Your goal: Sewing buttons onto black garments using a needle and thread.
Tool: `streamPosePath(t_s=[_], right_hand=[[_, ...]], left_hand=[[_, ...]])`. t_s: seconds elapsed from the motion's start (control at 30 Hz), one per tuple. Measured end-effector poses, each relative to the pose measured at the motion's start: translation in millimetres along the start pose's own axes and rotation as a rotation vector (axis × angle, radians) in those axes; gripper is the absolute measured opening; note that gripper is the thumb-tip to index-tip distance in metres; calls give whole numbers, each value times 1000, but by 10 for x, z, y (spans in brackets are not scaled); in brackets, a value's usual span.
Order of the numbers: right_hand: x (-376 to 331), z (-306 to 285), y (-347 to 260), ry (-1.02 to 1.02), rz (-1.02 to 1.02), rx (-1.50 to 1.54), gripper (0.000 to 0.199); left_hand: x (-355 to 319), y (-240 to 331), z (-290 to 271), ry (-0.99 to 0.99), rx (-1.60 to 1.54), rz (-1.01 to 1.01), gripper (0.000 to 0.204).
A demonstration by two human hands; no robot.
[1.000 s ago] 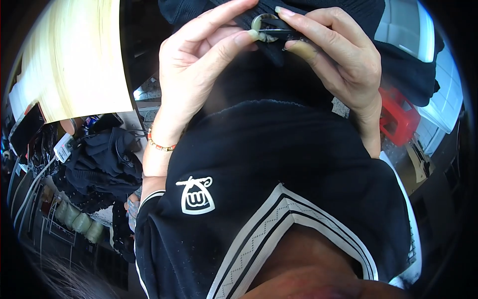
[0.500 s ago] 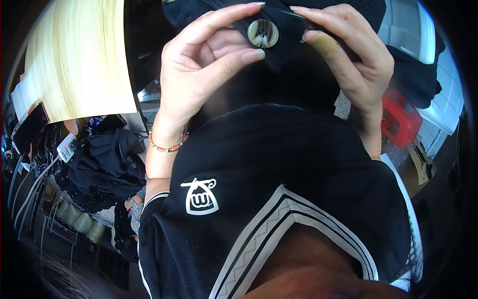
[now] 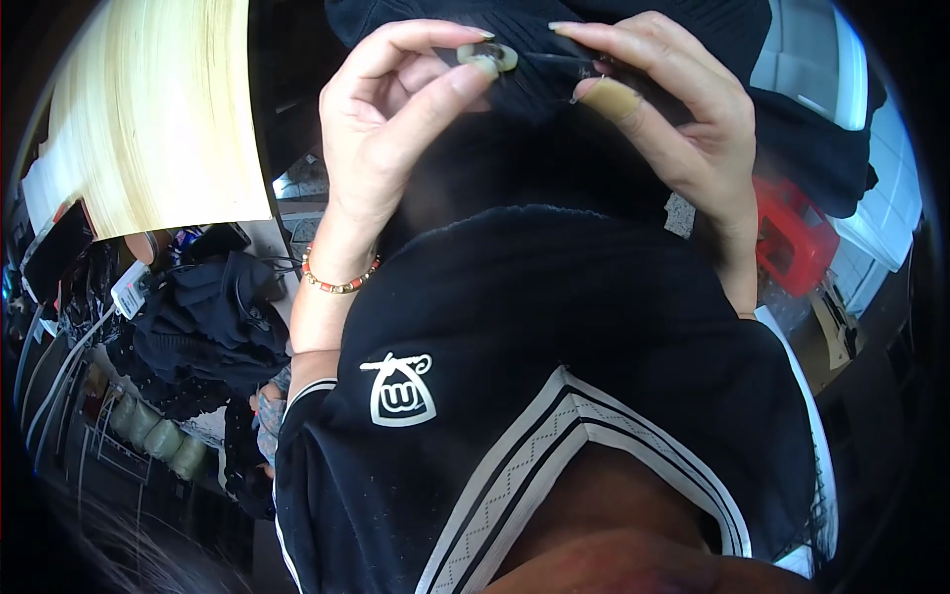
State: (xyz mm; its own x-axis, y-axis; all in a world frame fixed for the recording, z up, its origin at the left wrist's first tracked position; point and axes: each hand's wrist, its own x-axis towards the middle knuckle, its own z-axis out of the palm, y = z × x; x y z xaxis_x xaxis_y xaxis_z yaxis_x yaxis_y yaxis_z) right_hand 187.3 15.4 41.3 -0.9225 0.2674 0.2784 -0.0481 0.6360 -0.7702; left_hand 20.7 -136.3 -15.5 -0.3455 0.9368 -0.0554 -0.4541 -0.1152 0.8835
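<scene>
Left hand: your left hand [image 3: 381, 129] is pinching the button [image 3: 503, 57] between thumb and forefinger, tilting it nearly edge-on.
Right hand: your right hand [image 3: 693, 129] is holding thumb and forefinger apart, a thin tool [image 3: 562, 61] showing between them; which fingers are gripping it, you cannot tell.
Button position: it is sitting above the dark knit cloth [image 3: 539, 91], near the upper edge of view.
Working gap: a narrow space is separating button from right fingertips.
Left edge: the wood-grained tabletop [image 3: 148, 129] is ending short of your left wrist.
Right side: a red plastic item [image 3: 792, 238] is standing beside your right forearm.
</scene>
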Motion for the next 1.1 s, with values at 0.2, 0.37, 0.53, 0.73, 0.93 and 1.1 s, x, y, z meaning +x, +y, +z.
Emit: streamPosePath(t_s=[0.2, 0.37, 0.53, 0.73, 0.93, 1.1], right_hand=[[-198, 152, 95, 29, -16, 22, 41], [-179, 284, 167, 28, -166, -268, 46], [-97, 155, 152, -50, -58, 22, 44], [-18, -107, 166, -51, 3, 75, 38], [-34, -89, 197, -42, -9, -49, 35], [-46, -37, 200, -44, -44, -75, 36]], left_hand=[[-36, -104, 27, 117, -145, -39, 16], [-6, -132, -5, 81, -343, -173, 19], [-8, -123, 93, 159, -272, -156, 21], [-6, -57, 158, 162, -292, -117, 17], [-4, -103, 175, 218, -88, -46, 15], [-14, -98, 157, 195, -61, -26, 15]])
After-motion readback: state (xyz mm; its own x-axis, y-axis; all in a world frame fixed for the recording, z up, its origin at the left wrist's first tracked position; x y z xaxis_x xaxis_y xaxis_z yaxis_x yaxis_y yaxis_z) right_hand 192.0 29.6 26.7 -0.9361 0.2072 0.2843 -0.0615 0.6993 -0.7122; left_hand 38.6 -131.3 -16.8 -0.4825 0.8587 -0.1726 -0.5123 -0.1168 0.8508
